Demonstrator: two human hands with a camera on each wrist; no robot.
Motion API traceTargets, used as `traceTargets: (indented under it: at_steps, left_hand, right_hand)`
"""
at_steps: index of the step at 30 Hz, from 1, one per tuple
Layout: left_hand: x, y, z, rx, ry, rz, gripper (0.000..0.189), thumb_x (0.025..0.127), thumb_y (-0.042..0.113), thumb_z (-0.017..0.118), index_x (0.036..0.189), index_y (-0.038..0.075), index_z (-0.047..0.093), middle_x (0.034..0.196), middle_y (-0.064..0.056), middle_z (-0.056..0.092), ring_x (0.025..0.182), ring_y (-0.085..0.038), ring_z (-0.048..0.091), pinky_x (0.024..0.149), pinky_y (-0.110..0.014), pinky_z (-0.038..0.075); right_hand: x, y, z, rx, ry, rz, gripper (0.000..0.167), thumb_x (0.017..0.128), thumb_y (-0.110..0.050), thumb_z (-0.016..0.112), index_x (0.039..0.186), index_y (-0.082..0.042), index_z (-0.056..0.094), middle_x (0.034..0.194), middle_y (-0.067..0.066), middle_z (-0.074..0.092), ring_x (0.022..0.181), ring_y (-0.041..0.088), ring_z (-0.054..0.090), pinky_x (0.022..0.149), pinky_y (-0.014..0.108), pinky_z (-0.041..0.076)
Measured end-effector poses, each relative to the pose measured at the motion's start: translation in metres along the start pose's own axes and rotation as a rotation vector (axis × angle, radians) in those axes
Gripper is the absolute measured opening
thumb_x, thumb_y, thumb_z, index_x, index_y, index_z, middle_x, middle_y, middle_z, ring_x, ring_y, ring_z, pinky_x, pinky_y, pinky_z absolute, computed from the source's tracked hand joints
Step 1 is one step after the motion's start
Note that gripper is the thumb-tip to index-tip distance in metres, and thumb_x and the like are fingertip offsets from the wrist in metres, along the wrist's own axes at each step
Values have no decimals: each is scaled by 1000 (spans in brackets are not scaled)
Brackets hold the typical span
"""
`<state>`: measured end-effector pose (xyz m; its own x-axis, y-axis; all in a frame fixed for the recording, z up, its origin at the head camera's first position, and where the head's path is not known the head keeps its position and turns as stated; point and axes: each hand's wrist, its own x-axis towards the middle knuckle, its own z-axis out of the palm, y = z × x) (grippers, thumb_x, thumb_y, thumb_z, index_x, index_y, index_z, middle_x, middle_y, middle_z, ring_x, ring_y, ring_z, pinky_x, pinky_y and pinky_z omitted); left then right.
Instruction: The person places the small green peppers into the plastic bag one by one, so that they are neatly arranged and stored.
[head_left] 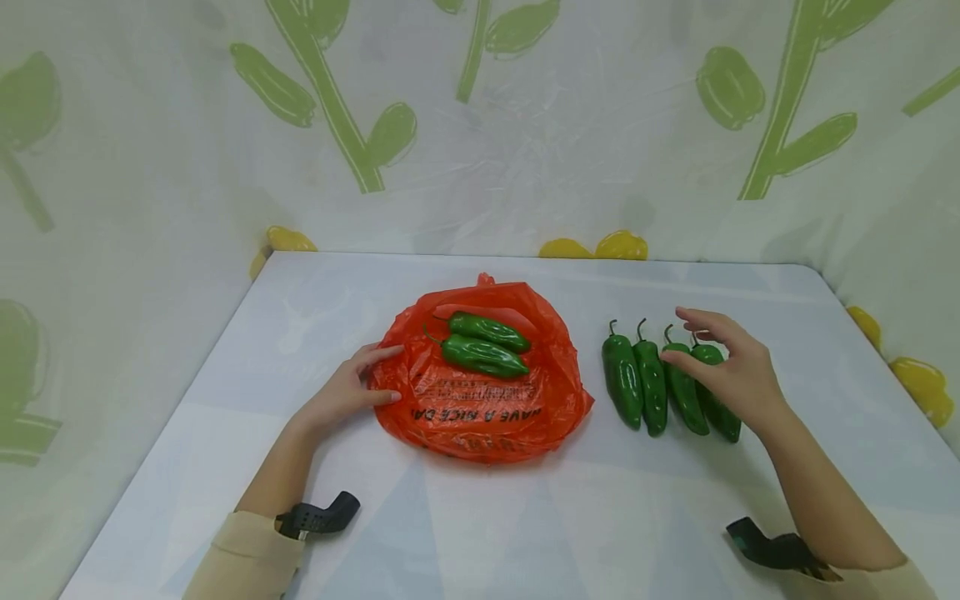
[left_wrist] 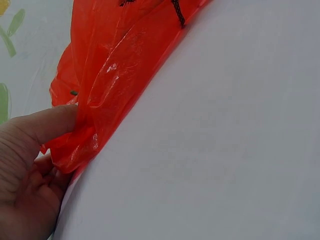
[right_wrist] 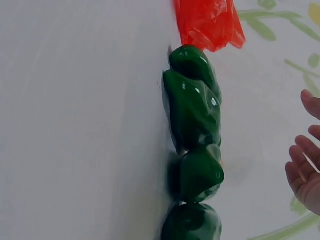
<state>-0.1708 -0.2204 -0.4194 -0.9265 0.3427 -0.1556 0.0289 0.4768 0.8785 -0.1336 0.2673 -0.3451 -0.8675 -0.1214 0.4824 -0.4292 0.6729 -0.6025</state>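
Note:
A thin red plastic bag with dark printing lies spread in the middle of the table. On it, side by side, are two glossy green chili peppers. At the bag's left edge my left hand pinches the plastic; in the left wrist view the thumb lies over a fold of it, with fingers partly hidden behind. Several more green chili peppers lie in a row to the right of the bag, stems pointing away. My right hand hovers over the row's right end, thumb and fingers spread, holding nothing.
The white table has its far edge against a pale backdrop printed with green plants and yellow shapes. A black wrist device sits on the left forearm, another wrist device on the right.

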Motion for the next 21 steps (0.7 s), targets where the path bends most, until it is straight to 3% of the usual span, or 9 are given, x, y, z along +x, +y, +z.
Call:
traceTargets:
  at_steps: [12, 21]
  left_hand:
    - [0, 0, 0, 13, -1, 2, 64, 83, 21, 72, 141, 20, 45, 152, -11, 26, 141, -35, 19, 107, -57, 31]
    - [0, 0, 0, 15, 3, -11, 65, 83, 22, 72, 141, 20, 44, 153, -12, 24, 142, -36, 18, 107, -57, 30]
  right_hand:
    - [-14, 13, -12, -8, 32, 88, 64, 71, -1, 80, 130, -16, 58, 122, -14, 58, 102, -15, 46, 85, 1, 34]
    - [-24, 22, -20, -47, -6, 214, 61, 78, -12, 77, 135, -17, 53, 123, -25, 51, 100, -19, 41, 78, -2, 32]
